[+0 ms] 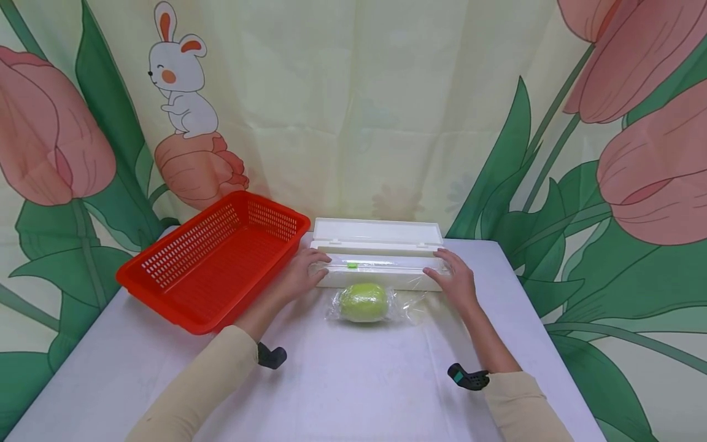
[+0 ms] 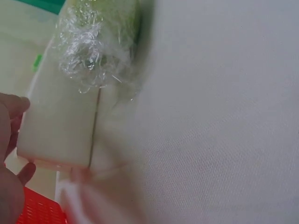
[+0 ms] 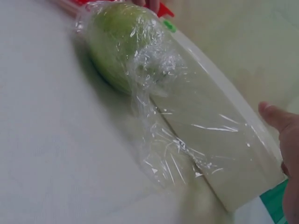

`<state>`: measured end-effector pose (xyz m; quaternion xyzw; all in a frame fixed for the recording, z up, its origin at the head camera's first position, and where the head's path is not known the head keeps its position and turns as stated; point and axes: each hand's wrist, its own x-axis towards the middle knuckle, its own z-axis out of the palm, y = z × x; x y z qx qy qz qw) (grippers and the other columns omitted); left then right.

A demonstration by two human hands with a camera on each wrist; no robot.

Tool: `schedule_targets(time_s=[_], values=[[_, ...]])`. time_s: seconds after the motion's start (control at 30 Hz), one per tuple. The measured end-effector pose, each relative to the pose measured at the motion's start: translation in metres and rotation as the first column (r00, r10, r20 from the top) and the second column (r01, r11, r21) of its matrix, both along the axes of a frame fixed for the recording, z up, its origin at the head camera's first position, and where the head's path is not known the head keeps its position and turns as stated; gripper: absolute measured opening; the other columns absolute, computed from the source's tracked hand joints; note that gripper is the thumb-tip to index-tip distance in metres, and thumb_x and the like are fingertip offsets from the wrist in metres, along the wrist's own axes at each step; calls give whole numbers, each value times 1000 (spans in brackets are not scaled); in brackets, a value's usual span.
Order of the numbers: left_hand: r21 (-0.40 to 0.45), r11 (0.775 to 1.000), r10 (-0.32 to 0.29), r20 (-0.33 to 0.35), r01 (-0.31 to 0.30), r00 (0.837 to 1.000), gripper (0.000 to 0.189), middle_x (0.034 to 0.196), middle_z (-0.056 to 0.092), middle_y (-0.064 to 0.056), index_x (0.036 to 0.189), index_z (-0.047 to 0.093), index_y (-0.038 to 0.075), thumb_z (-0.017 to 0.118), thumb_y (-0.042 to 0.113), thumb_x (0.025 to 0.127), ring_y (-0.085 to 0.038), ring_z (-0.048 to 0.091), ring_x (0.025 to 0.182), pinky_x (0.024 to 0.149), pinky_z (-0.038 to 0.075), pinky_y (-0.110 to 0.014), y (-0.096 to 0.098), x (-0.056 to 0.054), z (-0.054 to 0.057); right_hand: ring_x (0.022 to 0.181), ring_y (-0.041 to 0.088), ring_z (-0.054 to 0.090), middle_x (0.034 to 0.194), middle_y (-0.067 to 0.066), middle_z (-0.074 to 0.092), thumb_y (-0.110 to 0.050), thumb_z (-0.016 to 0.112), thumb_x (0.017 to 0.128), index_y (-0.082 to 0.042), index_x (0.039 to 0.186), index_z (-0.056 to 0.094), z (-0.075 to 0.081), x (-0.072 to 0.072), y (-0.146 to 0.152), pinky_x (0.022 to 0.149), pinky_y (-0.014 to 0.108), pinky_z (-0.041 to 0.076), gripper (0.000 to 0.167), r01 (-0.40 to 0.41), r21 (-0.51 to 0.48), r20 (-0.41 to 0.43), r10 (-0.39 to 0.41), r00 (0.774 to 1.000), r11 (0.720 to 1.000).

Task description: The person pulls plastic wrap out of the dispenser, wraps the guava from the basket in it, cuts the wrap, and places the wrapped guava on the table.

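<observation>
A white cling film dispenser box point(image 1: 381, 281) lies across the table with its lid point(image 1: 378, 231) raised at the back. A green slider point(image 1: 352, 266) sits on its cutter strip. My left hand point(image 1: 302, 272) grips the box's left end, with fingertips at its rim and end face in the left wrist view. At the right end my right hand point(image 1: 455, 281) holds the box, its thumb point(image 3: 275, 115) by the upper rim. Just in front lies a green, rounded fruit or vegetable point(image 1: 363, 302) wrapped in cling film, with loose film point(image 3: 173, 158) trailing right.
A red plastic basket point(image 1: 212, 331) with slotted sides stands at the left, close to my left forearm. The table has a white cloth point(image 1: 364, 387). Behind it hangs a curtain point(image 1: 353, 110) printed with tulips and a rabbit.
</observation>
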<state>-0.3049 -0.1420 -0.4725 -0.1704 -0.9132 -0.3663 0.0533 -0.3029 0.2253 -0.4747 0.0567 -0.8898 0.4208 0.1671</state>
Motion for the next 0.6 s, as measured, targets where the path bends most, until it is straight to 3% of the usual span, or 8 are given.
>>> schedule_targets(time_s=[0.17, 0.33, 0.4, 0.6], values=[[66, 998, 15, -11, -14, 1000, 29, 133, 53, -12, 111, 70, 8, 75, 18, 84, -31, 44, 129, 109, 38, -51, 2, -2, -2, 117, 33, 59, 121, 20, 65, -11, 78, 79, 0, 115, 67, 11, 5, -18, 102, 43, 48, 39, -59, -89, -62, 53, 997, 994], [76, 993, 89, 82, -95, 993, 31, 144, 44, -7, 110, 70, 14, 76, 26, 83, -29, 35, 137, 111, 35, -55, 4, -4, -2, 105, 43, 63, 111, 29, 66, 0, 74, 81, 11, 112, 65, 35, 20, -41, 93, 50, 50, 34, -188, -175, -70, 178, 982, 967], [72, 989, 119, 112, -128, 987, 31, 146, 42, -5, 109, 70, 17, 77, 29, 82, -28, 34, 138, 111, 35, -55, 5, -4, -1, 103, 44, 64, 110, 30, 66, 0, 73, 82, 11, 112, 65, 36, 19, -45, 92, 48, 52, 33, -224, -195, -50, 218, 975, 955], [113, 977, 159, 169, -179, 973, 26, 147, 42, -2, 105, 72, 18, 77, 28, 81, -26, 33, 139, 113, 31, -55, 6, -5, -2, 100, 39, 66, 107, 26, 69, -4, 72, 84, 8, 113, 66, 18, 3, -56, 83, 17, 55, 32, -290, -193, 0, 296, 955, 937]])
